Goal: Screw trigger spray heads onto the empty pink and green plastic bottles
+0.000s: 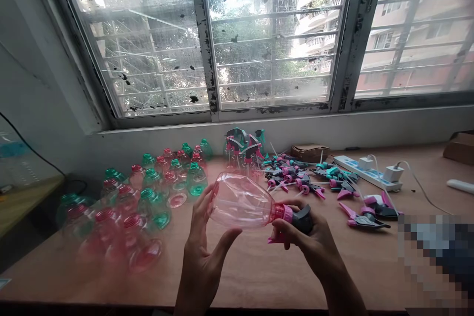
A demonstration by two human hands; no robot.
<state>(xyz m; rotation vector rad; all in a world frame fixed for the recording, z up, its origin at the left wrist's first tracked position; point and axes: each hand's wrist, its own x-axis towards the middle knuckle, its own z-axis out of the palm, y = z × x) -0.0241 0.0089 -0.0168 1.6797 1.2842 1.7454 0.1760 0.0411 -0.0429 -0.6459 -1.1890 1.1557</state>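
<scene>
Two hands in view. What has each got?

The left hand (205, 252) is spread open, fingertips against the base of a clear pink bottle (240, 202) and thumb under its side. It cradles the bottle rather than clamping it. The right hand (307, 242) is closed around the spray head (298, 219), a dark grey trigger with a pink collar, sitting at the bottle's neck.

Where's the bottle itself?

It's lying on its side in the air above the counter (259, 266), neck pointing right, between the two hands.

Is the head screwed fully on?

I can't tell. The collar meets the neck, but the fingers cover part of it.

What's around them?

On the left of the counter stands a crowd of empty bottles (148, 202), green and pink, blurred at the near end. By the window sill (333, 126) are a few finished sprayers (240, 150) with heads fitted. To the right of those is a heap of loose trigger heads (303, 180), pink and teal, their thin tubes sticking out.

Anything further right?

A white power strip (370, 170) with plugs in it lies just beyond the heap, and a small cardboard box (309, 152) sits against the wall.
</scene>
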